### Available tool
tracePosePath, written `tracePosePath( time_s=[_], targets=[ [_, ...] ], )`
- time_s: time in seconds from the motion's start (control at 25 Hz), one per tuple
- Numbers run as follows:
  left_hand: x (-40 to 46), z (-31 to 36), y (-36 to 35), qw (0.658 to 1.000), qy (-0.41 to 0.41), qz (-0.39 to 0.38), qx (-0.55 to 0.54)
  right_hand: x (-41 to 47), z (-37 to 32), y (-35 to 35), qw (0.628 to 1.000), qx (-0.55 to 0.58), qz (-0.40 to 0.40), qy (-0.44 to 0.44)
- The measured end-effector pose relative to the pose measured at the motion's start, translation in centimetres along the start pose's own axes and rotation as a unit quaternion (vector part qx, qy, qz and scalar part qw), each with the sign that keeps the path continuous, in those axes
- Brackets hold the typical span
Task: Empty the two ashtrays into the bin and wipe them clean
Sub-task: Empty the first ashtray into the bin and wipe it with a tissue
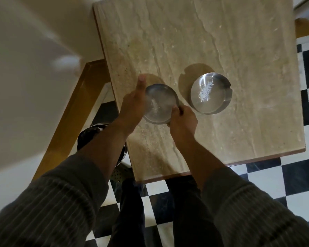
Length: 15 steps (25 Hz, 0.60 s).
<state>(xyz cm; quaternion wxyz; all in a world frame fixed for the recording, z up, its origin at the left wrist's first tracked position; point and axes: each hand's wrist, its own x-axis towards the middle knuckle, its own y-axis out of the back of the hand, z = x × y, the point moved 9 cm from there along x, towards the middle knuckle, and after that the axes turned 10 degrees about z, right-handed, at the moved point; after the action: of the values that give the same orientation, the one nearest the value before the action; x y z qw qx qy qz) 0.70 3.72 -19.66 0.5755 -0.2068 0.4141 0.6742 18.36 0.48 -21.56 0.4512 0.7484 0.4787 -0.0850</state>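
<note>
Two round steel ashtrays are over a beige marble table (pixel 194 41). The left ashtray (pixel 159 102) holds a streak of white ash and is gripped from both sides: my left hand (pixel 134 104) clasps its left rim, thumb pointing up, and my right hand (pixel 183 120) pinches its lower right rim. Whether it rests on the table or is slightly lifted I cannot tell. The right ashtray (pixel 210 93) stands on the table with white ash in its middle, untouched. A dark round bin (pixel 96 132) sits on the floor left of the table, partly hidden under my left forearm.
A wooden frame (pixel 73 107) runs along the table's left side next to a pale wall. The floor (pixel 301 173) is black-and-white checkered. My legs stand at the table's near edge. No cloth is in view.
</note>
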Motion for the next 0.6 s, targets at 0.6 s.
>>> tracePosePath(
  time_s=[0.6],
  targets=[
    [-4.3, -16.8, 13.8, 0.948, 0.21, 0.106, -0.215, -11.0, 1.1, -11.5, 0.955, -0.129, -0.252, 0.091]
  ],
)
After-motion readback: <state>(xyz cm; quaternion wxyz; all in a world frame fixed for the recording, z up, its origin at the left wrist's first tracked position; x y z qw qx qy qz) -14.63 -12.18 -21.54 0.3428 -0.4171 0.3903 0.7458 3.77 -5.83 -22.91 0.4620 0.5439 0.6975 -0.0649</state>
